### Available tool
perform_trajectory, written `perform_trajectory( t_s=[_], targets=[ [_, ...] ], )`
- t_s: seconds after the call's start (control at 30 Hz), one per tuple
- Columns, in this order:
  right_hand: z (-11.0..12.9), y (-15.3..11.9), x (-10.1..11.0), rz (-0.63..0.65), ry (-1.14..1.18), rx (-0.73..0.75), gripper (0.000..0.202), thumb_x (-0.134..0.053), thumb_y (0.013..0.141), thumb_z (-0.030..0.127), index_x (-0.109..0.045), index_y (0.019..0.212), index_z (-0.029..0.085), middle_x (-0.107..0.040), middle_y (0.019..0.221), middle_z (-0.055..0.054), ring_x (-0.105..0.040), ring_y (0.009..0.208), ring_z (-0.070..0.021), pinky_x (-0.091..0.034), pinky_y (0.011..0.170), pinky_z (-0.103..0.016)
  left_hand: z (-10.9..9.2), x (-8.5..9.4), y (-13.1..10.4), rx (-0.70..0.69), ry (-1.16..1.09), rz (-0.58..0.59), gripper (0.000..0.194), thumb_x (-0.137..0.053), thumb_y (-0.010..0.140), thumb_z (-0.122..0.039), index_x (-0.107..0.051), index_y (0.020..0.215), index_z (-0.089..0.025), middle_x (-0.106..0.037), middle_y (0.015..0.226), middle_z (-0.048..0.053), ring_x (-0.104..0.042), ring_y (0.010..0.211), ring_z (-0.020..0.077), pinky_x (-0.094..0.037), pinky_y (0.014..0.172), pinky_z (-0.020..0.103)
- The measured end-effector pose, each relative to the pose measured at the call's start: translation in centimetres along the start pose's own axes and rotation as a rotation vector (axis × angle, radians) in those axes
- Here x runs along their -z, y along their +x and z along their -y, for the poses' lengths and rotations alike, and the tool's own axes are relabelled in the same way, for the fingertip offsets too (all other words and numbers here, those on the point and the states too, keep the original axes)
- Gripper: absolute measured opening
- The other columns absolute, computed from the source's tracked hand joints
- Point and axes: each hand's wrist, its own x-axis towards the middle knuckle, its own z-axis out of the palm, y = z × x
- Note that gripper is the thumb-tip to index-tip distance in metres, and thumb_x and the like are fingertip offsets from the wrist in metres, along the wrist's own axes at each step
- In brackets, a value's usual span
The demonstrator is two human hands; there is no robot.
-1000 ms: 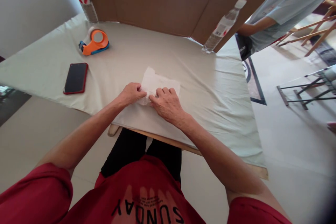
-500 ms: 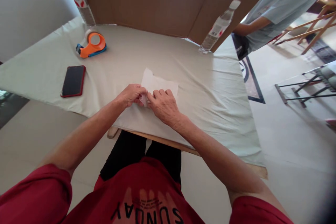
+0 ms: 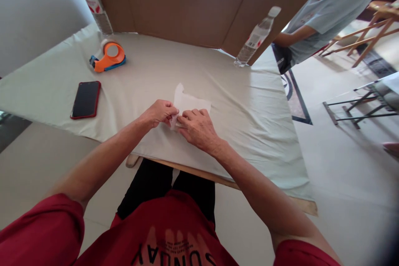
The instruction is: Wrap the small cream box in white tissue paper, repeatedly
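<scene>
A thin white tissue (image 3: pixel 193 100) lies near the front edge of the cloth-covered table, its left side raised in a narrow folded strip. My left hand (image 3: pixel 160 113) is closed, thumb and fingertips pinching that strip near its lower left part. Just to the right, my right hand (image 3: pixel 198 129) is closed too, its curled fingers gripping the tissue's lower part and covering it. The two hands are slightly apart, with a bit of tissue showing between them. What lies under the right fingers is hidden.
An orange tape dispenser (image 3: pixel 109 57) and a dark phone in a red case (image 3: pixel 86 99) lie to the left. Water bottles stand at back left (image 3: pixel 94 4) and back right (image 3: pixel 257 37), before a brown cardboard panel (image 3: pixel 177 4). A person (image 3: pixel 324 25) is beyond the right side.
My right hand has moved slightly right, away from my left, and its fingers have curled further. The tissue's folded left strip now stands narrower and straighter. The view has shifted slightly.
</scene>
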Motion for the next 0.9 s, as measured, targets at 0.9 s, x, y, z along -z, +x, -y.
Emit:
perform_trajectory(
  t_s=[0.9],
  targets=[
    [-3.7, -5.6, -3.2, -0.209, 0.575, -0.839, 0.080, -0.061, 0.084, 0.060, -0.047, 0.145, 0.009, -0.072, 0.111, -0.018, -0.068, 0.087, -0.0292, -0.051, 0.087, -0.046, 2.9, -2.0, -1.7, -0.606, 0.919, -0.086, 0.028, -0.063, 0.086, -0.031, -0.074, 0.107, -0.016, -0.063, 0.109, 0.011, -0.062, 0.086, 0.0203, -0.052, 0.085, 0.035]
  ],
)
